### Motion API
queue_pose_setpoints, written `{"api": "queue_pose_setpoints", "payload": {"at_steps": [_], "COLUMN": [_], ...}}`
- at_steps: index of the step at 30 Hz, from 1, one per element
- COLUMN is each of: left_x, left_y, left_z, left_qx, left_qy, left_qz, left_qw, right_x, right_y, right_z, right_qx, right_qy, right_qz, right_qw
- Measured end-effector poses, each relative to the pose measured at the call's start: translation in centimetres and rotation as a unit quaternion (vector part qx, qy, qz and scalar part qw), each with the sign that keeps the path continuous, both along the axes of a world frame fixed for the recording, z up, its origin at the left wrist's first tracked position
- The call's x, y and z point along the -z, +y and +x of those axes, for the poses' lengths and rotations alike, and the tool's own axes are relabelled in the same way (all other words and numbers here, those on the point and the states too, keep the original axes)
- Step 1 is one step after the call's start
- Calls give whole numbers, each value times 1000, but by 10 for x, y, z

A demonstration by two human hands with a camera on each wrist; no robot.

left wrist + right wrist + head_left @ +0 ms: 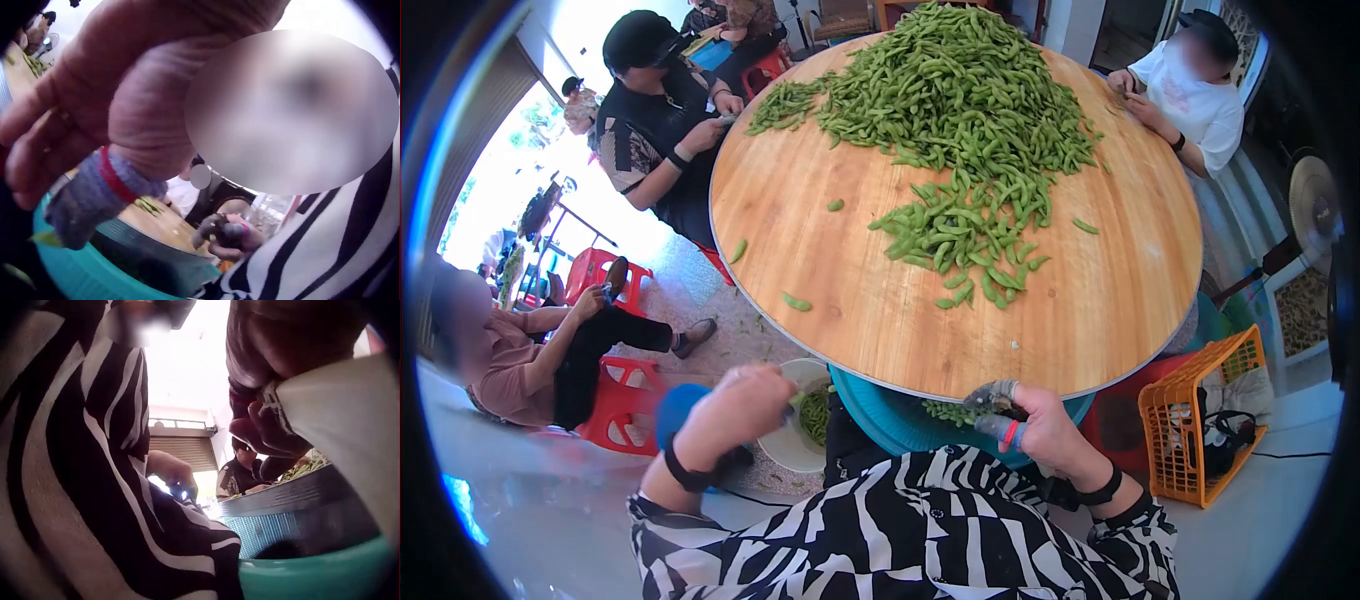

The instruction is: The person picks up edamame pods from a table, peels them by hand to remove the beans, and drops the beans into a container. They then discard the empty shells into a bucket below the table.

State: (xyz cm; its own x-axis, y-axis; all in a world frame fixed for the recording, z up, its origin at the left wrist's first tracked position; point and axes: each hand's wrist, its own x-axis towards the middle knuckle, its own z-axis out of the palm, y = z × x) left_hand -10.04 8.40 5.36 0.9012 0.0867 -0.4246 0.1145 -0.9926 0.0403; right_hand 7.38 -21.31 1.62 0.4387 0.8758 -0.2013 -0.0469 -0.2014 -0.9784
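In the head view my left hand (745, 405) is above a white bucket (778, 452) with green pods (815, 415) inside. The left wrist view shows its fingers loosely bent and its thumb in a grey cover with a red band; a green pod (47, 239) shows at the thumb tip, whether touching is unclear. My right hand (1045, 430) hovers over a teal basket (870, 410) by the table edge, its covered thumb and forefinger apart and the other fingers bent. Pods (945, 410) lie in that basket. A large pod heap (960, 100) covers the back of the round table (800, 250).
Two people (650, 130) (1200, 95) sit at the table's left and right. Another person (530, 350) sits at the far left near red stools (625, 400). An orange crate (1200, 420) stands at the right, with a fan (1313, 197) behind it.
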Motion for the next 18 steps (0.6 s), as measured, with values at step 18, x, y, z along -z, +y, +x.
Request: {"api": "queue_pose_setpoints", "payload": {"at_steps": [18], "left_x": [53], "left_y": [94], "left_z": [200], "left_qx": [-255], "left_qy": [-311], "left_qz": [-81], "left_qw": [912], "right_x": [20], "right_y": [-3], "right_z": [3], "right_qx": [165], "right_qy": [251], "right_qz": [138], "right_qw": [944]}}
